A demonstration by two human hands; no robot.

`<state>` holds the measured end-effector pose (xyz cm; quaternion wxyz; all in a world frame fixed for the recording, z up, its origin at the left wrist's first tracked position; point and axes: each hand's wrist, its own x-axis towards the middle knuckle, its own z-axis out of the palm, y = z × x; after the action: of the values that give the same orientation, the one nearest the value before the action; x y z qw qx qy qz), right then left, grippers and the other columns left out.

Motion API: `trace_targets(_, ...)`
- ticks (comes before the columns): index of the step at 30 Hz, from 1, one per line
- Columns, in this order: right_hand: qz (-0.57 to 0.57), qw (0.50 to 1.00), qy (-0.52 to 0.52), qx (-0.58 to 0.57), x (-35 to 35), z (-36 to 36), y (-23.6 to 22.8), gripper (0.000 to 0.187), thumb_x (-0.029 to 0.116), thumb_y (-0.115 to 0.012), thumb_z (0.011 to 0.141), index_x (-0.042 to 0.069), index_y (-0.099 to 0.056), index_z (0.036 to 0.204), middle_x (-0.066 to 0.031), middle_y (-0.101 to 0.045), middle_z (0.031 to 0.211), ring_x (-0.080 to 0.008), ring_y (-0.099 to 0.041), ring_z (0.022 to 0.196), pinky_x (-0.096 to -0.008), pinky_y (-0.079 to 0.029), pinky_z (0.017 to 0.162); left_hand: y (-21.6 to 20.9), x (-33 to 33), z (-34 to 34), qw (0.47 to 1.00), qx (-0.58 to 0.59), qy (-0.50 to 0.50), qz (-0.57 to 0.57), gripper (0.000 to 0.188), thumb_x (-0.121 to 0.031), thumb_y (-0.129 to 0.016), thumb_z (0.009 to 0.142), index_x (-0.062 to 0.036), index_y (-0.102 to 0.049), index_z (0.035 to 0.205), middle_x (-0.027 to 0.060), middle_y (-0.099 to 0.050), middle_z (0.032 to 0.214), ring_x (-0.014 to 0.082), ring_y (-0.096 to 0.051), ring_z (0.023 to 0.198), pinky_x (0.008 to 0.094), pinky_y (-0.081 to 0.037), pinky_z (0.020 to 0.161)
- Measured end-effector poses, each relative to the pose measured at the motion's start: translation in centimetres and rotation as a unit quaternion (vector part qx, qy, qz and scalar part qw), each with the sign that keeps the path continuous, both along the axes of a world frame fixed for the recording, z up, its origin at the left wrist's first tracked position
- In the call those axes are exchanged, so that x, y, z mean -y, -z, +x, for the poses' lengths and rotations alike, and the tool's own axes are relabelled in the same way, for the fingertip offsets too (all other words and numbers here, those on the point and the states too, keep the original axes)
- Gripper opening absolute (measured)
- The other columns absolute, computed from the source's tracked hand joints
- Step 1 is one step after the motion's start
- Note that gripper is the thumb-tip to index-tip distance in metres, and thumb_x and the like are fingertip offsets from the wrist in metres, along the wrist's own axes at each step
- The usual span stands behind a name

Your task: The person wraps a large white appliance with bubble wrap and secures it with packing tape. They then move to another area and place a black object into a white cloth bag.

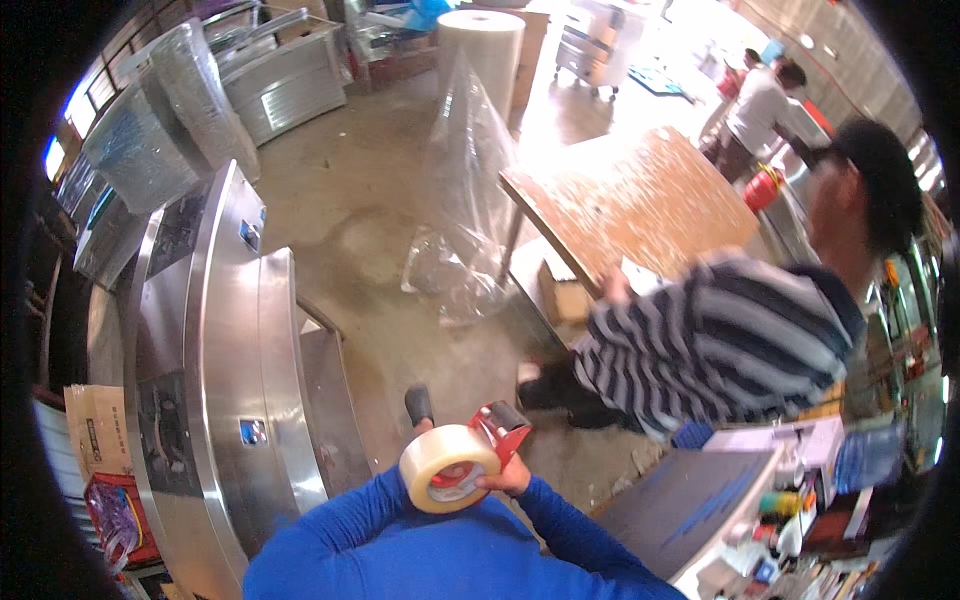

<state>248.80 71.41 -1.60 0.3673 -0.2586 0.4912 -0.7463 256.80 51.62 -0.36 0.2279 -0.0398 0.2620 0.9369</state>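
Note:
In front of my chest is a red tape dispenser (503,428) loaded with a wide roll of clear packing tape (420,468). My right hand (512,476) is closed on the dispenser's lower right side, its thumb lying toward the roll's core. The roll covers most of my left hand (423,427); only a bit of skin shows above its upper edge, so its grip cannot be made out. Both forearms are in blue sleeves.
Stainless steel stove units (230,350) stand at my left. A co-worker in a striped shirt (720,330) leans over a wooden-topped table (640,195) at right. Ahead, a tall roll of plastic film (480,90) trails a loose sheet (455,275). A cluttered bench (690,500) is at lower right.

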Motion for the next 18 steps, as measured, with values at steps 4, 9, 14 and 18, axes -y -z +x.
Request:
trace_targets(4,0.046,0.995,-0.036,0.084,12.4,-8.6,1.1,0.084,0.018,-0.086,0.067,0.001,-0.046,0.138,-0.008,-0.06,0.127,-0.0194,-0.058,0.116,-0.0368,-0.044,0.105,6.1,11.8,-4.8,0.972,0.096,-0.049,-0.208,0.046,-0.035,-0.054,0.101,-0.0079,-0.054,0.137,0.0107,-0.065,0.127,0.0259,-0.065,0.113,0.0452,-0.052,0.098)
trace_targets(9,0.085,0.993,0.086,-0.007,23.3,-23.2,-0.7,0.074,0.011,-0.088,0.068,0.004,-0.048,0.13,-0.007,-0.062,0.117,-0.0152,-0.061,0.107,-0.0334,-0.05,0.095,5.4,28.3,-10.8,0.917,0.29,-0.14,-0.235,0.038,-0.031,-0.051,0.102,-0.0053,-0.058,0.129,0.0108,-0.068,0.117,0.0248,-0.07,0.098,0.0409,-0.058,0.082)
trace_targets(14,0.125,0.967,0.22,-0.022,25.9,-35.3,-1.9,0.073,0.02,-0.089,0.068,0.003,-0.05,0.128,-0.0093,-0.063,0.118,-0.0184,-0.061,0.109,-0.0351,-0.048,0.097,5.4,40.5,-25.7,0.882,0.292,-0.147,-0.339,0.034,-0.031,-0.049,0.102,-0.0076,-0.06,0.125,0.0086,-0.071,0.112,0.025,-0.071,0.093,0.0398,-0.059,0.075)
trace_targets(18,0.155,0.947,0.28,-0.028,27.4,-44.6,-1.2,0.074,0.02,-0.089,0.068,0.002,-0.05,0.128,-0.0098,-0.063,0.119,-0.0188,-0.061,0.11,-0.0352,-0.048,0.099,8.0,44.1,-42.6,0.864,0.237,-0.124,-0.427,0.034,-0.034,-0.052,0.101,-0.0091,-0.063,0.121,0.0062,-0.071,0.106,0.0216,-0.07,0.088,0.0364,-0.058,0.07)
